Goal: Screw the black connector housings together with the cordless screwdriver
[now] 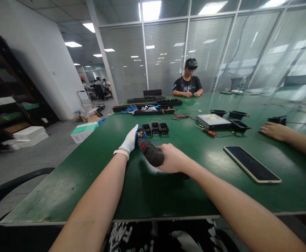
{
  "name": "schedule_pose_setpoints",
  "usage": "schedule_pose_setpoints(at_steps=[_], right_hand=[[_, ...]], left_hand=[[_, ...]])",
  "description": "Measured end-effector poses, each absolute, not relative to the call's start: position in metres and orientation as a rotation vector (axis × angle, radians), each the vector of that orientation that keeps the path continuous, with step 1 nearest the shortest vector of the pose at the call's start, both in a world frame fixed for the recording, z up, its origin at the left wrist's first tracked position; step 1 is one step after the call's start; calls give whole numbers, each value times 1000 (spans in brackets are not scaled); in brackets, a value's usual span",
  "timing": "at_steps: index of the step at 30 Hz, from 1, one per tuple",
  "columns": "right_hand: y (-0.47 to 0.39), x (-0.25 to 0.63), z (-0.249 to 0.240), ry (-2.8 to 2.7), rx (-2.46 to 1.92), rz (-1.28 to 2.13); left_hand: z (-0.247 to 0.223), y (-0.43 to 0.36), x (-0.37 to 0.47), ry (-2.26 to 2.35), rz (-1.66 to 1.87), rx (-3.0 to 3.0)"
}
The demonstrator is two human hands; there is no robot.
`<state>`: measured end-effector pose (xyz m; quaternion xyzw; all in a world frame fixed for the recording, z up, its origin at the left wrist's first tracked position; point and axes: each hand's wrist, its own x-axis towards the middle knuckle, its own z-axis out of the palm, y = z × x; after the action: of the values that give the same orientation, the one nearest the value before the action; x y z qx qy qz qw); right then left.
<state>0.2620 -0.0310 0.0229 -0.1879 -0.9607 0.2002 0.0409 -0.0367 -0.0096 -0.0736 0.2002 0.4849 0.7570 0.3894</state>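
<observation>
If the black plastic power driver (151,152) tilts, fingers risk jabbing | white-gloved left grip (130,140): closed on black brass-contact housing (140,134), 12 o'clock | bare right grip (172,158): wrapped round driver

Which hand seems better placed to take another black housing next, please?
Probably the left hand: though holding a black part, it is nearer the three housings; the right hand grips a power tool.

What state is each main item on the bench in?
Left hand: gloved, steadying black part
Right hand: bare, gripping power driver
Power driver: front end at black part; running or not, can't tell
Phone: flat, screen up, dark
Screwdriver: lying loose
Blue glove: unworn
Three small housings: in a row
</observation>
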Motion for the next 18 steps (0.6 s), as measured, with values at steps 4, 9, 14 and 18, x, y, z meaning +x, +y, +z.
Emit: schedule_pose_setpoints(at_steps=[4,9,14,18], right_hand=[[-32,262,24,-2952,-596,609],[-32,261,24,-2959,-586,603],[-32,262,26,-2947,-596,604],[-31,262,26,-2954,-610,600]], left_hand=[[-77,-6,-38,1257,1947,480],[-77,-5,-39,1238,1946,482],[-80,-3,-45,1259,1948,505],[-80,-3,-46,1293,1964,514]])
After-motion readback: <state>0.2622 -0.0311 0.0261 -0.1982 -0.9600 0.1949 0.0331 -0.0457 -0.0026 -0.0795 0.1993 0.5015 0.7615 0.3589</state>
